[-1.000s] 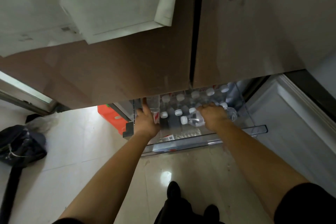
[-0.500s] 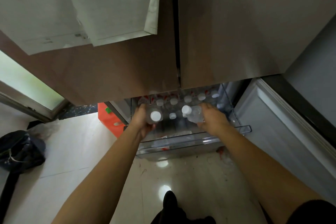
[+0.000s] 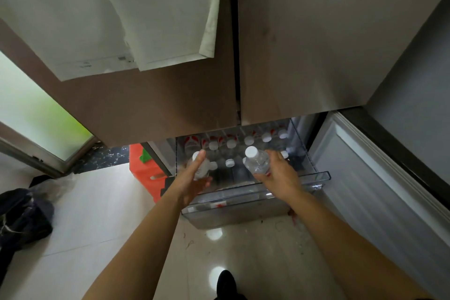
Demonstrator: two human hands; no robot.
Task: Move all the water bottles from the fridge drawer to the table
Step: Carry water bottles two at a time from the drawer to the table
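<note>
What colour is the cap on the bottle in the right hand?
White. The cap tops the clear bottle held by the right hand, seen in the head view.

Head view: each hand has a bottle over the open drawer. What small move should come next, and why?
Probably lift both clear and turn toward the table. The left hand and right hand each grip a water bottle above the fridge drawer, where more bottles still stand.

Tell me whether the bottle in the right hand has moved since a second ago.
Yes. The bottle in the right hand has come up out of the fridge drawer: it lay low among the other bottles, and now its cap stands clear above them.
</note>
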